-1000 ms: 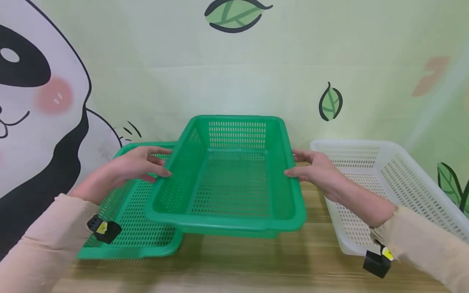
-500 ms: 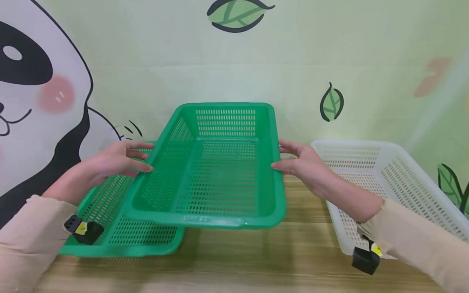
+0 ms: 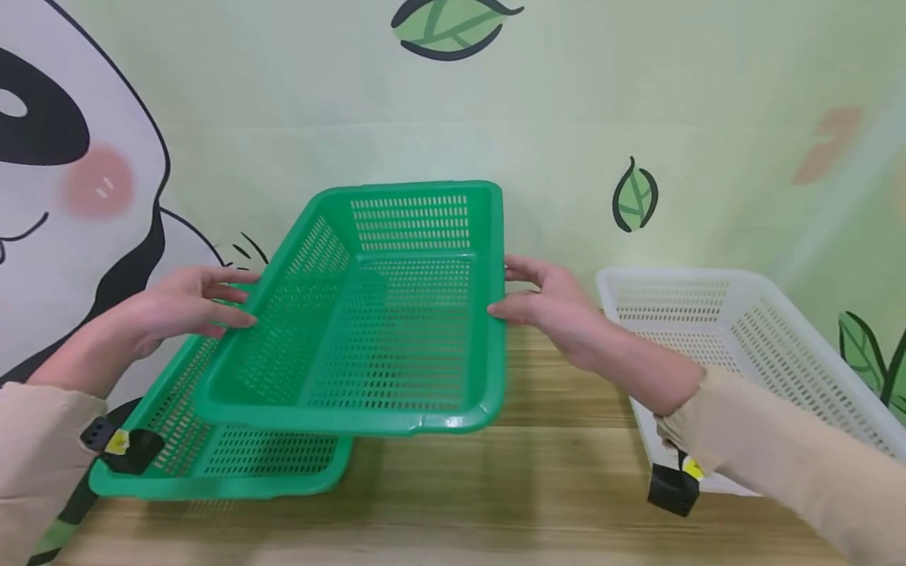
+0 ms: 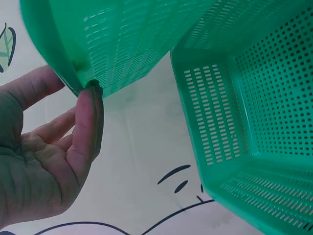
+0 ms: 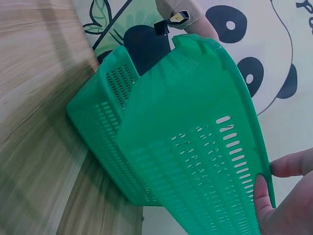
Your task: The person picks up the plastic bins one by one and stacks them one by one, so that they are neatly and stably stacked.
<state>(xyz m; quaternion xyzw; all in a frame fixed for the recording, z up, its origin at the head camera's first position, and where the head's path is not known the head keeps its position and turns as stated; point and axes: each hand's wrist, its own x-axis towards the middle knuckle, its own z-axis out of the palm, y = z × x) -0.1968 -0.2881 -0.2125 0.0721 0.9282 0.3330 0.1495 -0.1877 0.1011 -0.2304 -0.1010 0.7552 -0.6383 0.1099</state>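
Aloft, held basket (image 3: 361, 322): a green perforated basket hangs tilted between a person's two hands, far rim raised, overlapping a second green basket (image 3: 272, 452) in the head view.
Left hand (image 3: 187, 303): pinches the rim on its side, thumb at the edge, fingers outside.
Right hand (image 3: 545, 303): pinches the opposite rim in the same manner.
Left wrist view: looks into the slotted wall and floor of the second green basket, much of which the held basket hides from the head camera; whether the two baskets touch cannot be told.
Right wrist view: catches the held basket's outer wall, with digits on both sides of its rim, and the second green basket's outer walls beyond.
White basket (image 3: 786, 346): appears only in the head view, at right, partly covered by the right sleeve (image 3: 771, 460).
Compared with one second earlier: the held basket sits higher and farther left, tipped more steeply, both hands having travelled with it; the white basket stays put.
Surface (image 3: 460, 511): wood-grained, carrying the second green basket and the white basket.
Backdrop (image 3: 559, 102): pale green, printed with a panda (image 3: 49, 141) at left and outlined leaves (image 3: 453, 27).
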